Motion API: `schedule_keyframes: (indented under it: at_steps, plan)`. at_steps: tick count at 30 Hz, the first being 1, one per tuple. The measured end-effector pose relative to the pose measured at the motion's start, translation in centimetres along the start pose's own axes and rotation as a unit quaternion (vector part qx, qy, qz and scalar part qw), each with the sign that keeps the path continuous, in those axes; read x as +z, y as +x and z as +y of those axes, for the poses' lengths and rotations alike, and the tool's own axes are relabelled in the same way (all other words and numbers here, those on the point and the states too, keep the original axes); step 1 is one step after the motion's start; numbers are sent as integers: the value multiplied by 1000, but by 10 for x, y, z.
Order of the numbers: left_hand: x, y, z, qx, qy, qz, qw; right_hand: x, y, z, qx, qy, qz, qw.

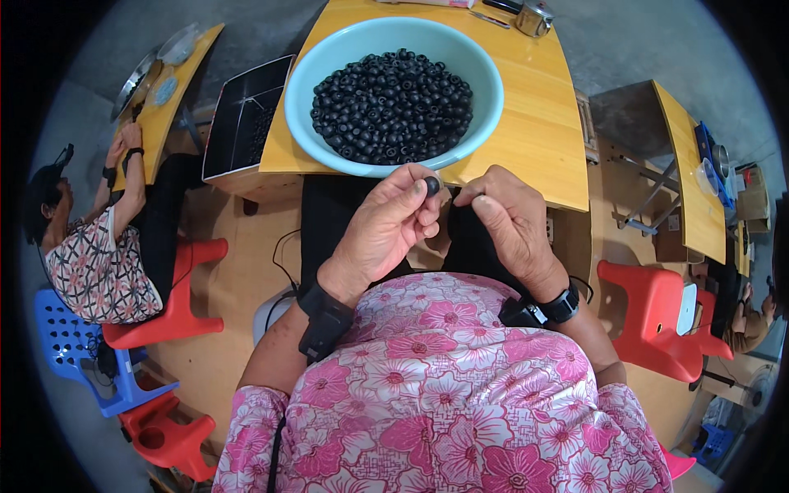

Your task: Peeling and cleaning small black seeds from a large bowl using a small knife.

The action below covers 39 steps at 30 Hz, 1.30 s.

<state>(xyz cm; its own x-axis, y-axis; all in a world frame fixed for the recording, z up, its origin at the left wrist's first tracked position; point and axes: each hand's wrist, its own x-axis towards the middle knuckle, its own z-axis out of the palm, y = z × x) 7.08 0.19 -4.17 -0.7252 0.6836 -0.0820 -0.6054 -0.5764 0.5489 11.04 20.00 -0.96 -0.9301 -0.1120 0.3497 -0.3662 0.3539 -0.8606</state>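
My left hand (386, 222) pinches one small black bead (431, 186) between thumb and fingertips, just below the near rim of a light blue bowl (329, 62). That bowl stands on a yellow wooden table (538, 123) and is heaped with several black ring-shaped beads (393, 107). My right hand (509, 222) is held close beside the left, its fingers pinched together near the bead; whatever thin thing it grips is too small to make out. Both wrists wear black bands.
A person in a patterned shirt (99, 263) sits at the left at another yellow table (168, 99). Red stools (177, 316) (657, 312) and a blue stool (70, 337) stand around. A dark tray (246, 115) lies left of my table; a metal tin (534, 16) at its far end.
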Motion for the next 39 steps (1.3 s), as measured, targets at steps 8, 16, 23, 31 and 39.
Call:
schedule_keyframes:
  at_steps: [8, 16, 23, 31, 39]
  plan:
    - [5, 1, -1, 20, 41, -8, 999, 2, 0, 5, -51, -124, -55, 989]
    - [9, 2, -1, 22, 48, -30, 998, 2, 1, 2, -53, -153, -54, 985]
    - [11, 2, -1, 20, 65, -27, 997, -1, -1, -2, -97, -189, -58, 975]
    - [14, 1, 1, 23, 87, -41, 995, -2, -1, -4, -97, -194, -45, 975]
    - [13, 0, -1, 18, 84, -40, 996, -2, -1, -5, -98, -212, -34, 972]
